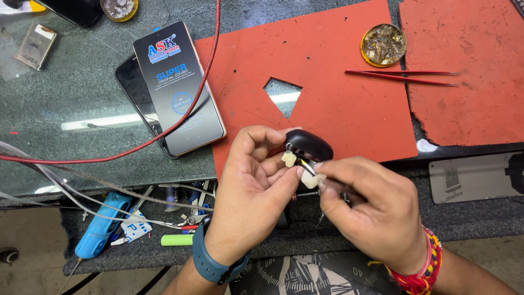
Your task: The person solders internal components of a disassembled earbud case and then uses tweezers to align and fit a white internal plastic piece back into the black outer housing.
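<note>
Black and glossy, the small rounded casing (309, 144) sits just below the middle of the view, pinched in the left hand (252, 188), thumb and fingers curled tight round its near edge. A pale, cream-coloured bit (289, 159) sticks out at the casing's seven o'clock, right against those fingertips. The right hand (376, 210) comes in from four o'clock, fingers closed on a thin dark tool (307, 167) whose tip pokes into the casing's underside; a whitish scrap sits at the fingertips there, though I can't tell if it's glue or plastic.

Risk, as I judge it: that tip is working right beside the left thumb, so a slip could jab skin or gouge the shell. The casing is held in mid-air over the bench edge, and a loosened pinch could drop it among the cables (109, 202) at eight o'clock. The cream bit looks barely attached and could flick away.

Containers now. A round yellow tin (383, 45) rests on the orange mat (349, 109) at one o'clock, filled with a brownish, crusty, glinting mass, probably flux or solder dross. Red tweezers (404, 77) lie just beside it. A second round tin (119, 9) at eleven o'clock is half out of view, with greyish residue inside. Two phones (174, 93) lie stacked at ten o'clock, under a red wire (180, 117).
</note>
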